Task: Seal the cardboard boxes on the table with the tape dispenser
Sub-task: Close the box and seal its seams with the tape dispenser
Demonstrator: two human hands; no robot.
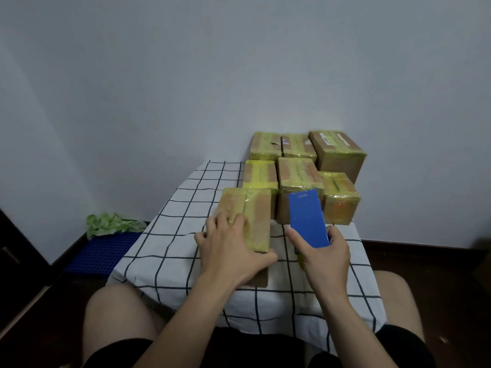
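Note:
A cardboard box (255, 208) with yellow tape along its top seam stands nearest me on the checked tablecloth (164, 235). My left hand (228, 248) lies over its near end, fingers spread on the top and thumb against the front right corner. My right hand (322, 251) grips the blue tape dispenser (307, 216), which points away from me, just right of that box. A yellow bit of tape shows below the dispenser by my palm.
Several more boxes wrapped in yellow tape (300, 176) stand packed together at the table's far right, the largest (338, 152) at the back corner. On the floor to the left lie a blue plastic mat (106, 251) and crumpled green material (111, 224). My knees flank the table's near edge.

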